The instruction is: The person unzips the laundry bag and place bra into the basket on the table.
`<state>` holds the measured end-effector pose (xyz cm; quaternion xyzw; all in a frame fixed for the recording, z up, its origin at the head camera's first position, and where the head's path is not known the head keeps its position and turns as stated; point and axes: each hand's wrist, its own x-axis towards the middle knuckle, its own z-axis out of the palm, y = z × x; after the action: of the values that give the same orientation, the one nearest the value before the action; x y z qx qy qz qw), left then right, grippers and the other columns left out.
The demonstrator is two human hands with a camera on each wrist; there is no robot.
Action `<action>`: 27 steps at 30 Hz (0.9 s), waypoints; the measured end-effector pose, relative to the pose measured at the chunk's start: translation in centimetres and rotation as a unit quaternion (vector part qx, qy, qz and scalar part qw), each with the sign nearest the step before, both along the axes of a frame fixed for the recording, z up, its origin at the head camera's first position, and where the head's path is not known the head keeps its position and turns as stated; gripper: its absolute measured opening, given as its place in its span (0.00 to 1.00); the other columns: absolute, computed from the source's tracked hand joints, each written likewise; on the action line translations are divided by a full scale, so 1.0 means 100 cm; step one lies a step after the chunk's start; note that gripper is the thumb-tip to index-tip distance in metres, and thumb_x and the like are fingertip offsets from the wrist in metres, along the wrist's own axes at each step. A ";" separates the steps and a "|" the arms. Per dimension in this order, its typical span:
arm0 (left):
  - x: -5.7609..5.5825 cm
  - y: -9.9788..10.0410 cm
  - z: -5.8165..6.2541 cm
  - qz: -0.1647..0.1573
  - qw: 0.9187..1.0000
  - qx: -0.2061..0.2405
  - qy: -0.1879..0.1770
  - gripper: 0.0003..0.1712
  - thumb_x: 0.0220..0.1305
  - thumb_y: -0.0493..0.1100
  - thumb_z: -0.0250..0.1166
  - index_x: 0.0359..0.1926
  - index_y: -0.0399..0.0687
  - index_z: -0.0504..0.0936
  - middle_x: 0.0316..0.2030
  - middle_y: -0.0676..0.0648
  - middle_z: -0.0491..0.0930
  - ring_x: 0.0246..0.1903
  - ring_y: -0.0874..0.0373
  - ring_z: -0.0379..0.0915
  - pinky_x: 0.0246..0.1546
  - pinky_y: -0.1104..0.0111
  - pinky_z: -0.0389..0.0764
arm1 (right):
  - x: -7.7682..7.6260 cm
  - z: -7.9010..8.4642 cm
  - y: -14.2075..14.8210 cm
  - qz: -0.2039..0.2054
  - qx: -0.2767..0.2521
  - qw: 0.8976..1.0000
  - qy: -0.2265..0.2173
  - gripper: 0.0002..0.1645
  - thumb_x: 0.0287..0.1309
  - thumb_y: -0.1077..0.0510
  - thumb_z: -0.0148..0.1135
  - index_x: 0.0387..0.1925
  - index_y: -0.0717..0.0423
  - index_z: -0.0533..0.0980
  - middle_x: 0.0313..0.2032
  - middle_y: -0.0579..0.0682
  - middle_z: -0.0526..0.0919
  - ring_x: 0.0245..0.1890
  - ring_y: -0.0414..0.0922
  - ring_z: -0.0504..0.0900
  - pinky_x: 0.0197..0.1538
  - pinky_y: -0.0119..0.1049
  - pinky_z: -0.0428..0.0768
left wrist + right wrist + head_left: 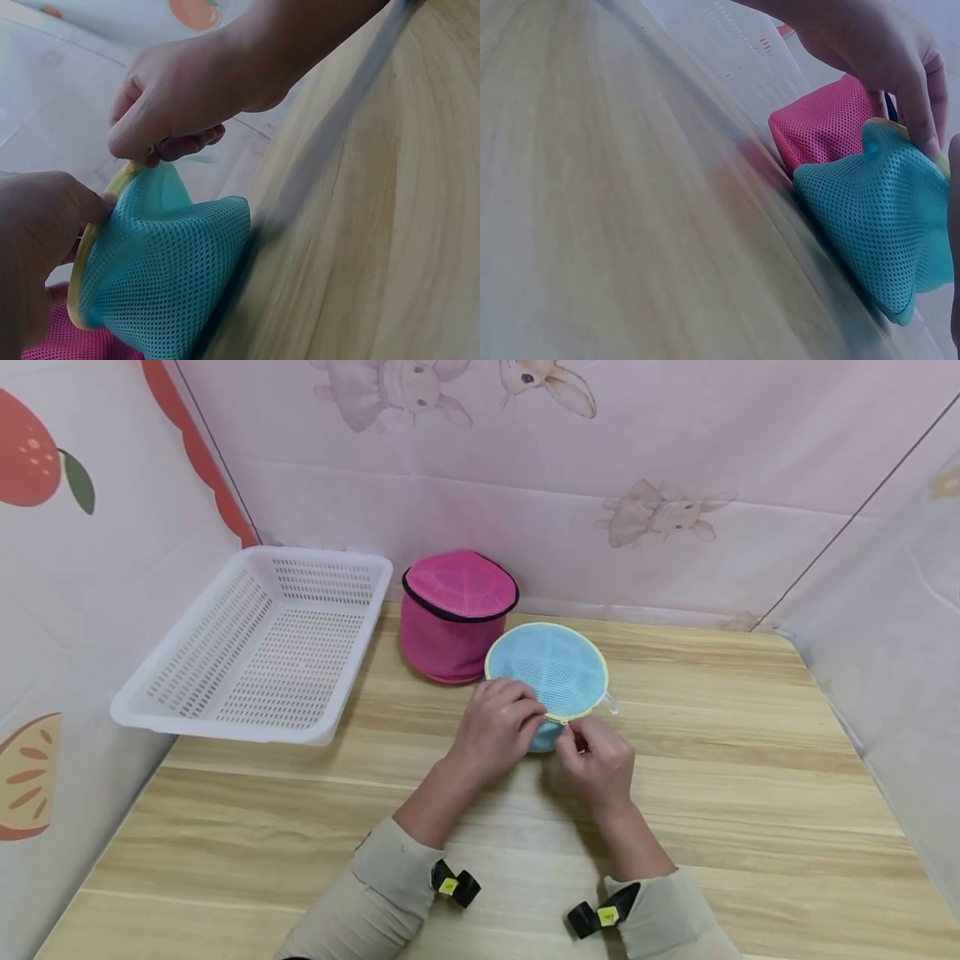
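Observation:
A round light-blue mesh laundry bag (551,664) with a yellow zipper rim stands on the wooden table. My left hand (497,727) pinches the near-left part of that rim between thumb and fingers. Close beside it, my right hand (600,762) pinches the zipper at the front of the rim with thumb and curled fingers; what lies between the fingertips is mostly hidden. In the left wrist view the soft side of the bag (172,262) sags and folds below the yellow edge. A small white loop (612,702) sticks out at the rim's right.
Just behind and left of the blue bag stands a pink mesh laundry bag (453,639) with black trim. A white perforated plastic basket (352,681) sits at the table's back left. Printed cloth (487,485) hangs along the back and sides of the wooden table (300,827).

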<state>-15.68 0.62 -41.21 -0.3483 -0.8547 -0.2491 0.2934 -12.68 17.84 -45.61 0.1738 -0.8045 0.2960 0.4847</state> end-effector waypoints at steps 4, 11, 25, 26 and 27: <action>-0.002 -0.002 -0.001 0.001 1.000 0.001 0.002 0.02 0.58 0.43 0.72 0.32 0.53 0.90 0.35 0.54 0.83 0.42 0.58 0.77 0.48 0.62 0.74 | 0.000 0.000 0.001 0.000 -0.007 1.000 -0.005 0.10 0.48 0.62 0.51 0.17 0.57 0.75 0.15 0.47 0.72 0.15 0.38 0.68 0.18 0.31 0.68; -0.002 -0.002 -0.001 0.000 1.000 -0.004 0.009 0.02 0.58 0.43 0.71 0.32 0.53 0.90 0.35 0.54 0.83 0.42 0.59 0.76 0.50 0.63 0.74 | 0.000 -0.001 0.001 0.006 -0.011 1.000 -0.003 0.09 0.48 0.62 0.53 0.18 0.58 0.76 0.15 0.47 0.73 0.15 0.39 0.70 0.19 0.30 0.68; 0.003 0.005 0.000 -0.011 1.000 -0.017 0.011 0.05 0.56 0.44 0.72 0.35 0.53 0.90 0.37 0.54 0.83 0.44 0.58 0.76 0.52 0.62 0.74 | -0.001 -0.002 -0.001 0.032 0.006 0.999 0.002 0.08 0.50 0.61 0.57 0.20 0.59 0.78 0.15 0.47 0.74 0.15 0.38 0.71 0.20 0.28 0.70; 0.003 0.006 0.000 -0.009 1.000 -0.017 0.011 0.04 0.57 0.44 0.72 0.35 0.53 0.90 0.37 0.54 0.83 0.44 0.59 0.75 0.52 0.62 0.74 | -0.001 -0.002 -0.001 0.033 0.007 0.999 0.002 0.08 0.50 0.61 0.57 0.20 0.59 0.78 0.15 0.47 0.74 0.15 0.38 0.71 0.20 0.28 0.70; 0.003 0.006 -0.001 -0.007 1.000 -0.018 0.010 0.04 0.58 0.44 0.71 0.35 0.54 0.90 0.37 0.54 0.83 0.44 0.59 0.75 0.52 0.62 0.74 | -0.001 -0.002 -0.001 0.033 0.007 0.999 0.002 0.08 0.49 0.61 0.57 0.19 0.59 0.78 0.15 0.47 0.74 0.15 0.38 0.70 0.20 0.28 0.69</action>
<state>-15.38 1.20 -41.26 -0.3621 -0.8534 -0.2323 0.2943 -12.79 17.72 -45.78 0.2041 -0.7993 0.3055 0.4755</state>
